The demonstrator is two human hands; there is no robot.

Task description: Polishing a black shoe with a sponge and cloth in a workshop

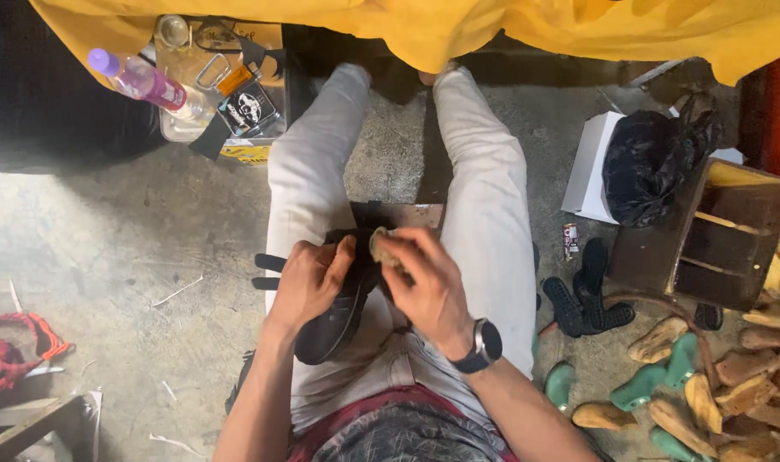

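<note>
Where the concrete floor [116,248] spreads across the left half of the frame, open room is left, broken only by a red strap [14,342] at the left edge and wooden pieces [31,423] in the lower left corner. In the upper left, a metal box [236,128] of small items is set on the floor, with a clear bottle with a purple cap [142,81] lying across its left side. At the centre, a black shoe [334,321] is held over the lap between the white trouser legs; it is gripped by the left hand [309,282], whose fingers are curled over its upper edge. A small tan pad [386,248] is pinched in the closed fingers of the right hand [428,287] and pressed against the shoe. A yellow cloth [493,26] hangs along the top edge. To the right, the floor is crowded: a white box [588,167], a black plastic bag [651,158], a dark wooden crate [723,239], black soles [582,299], and wooden and green shoe lasts [706,389] heaped in the lower right.
</note>
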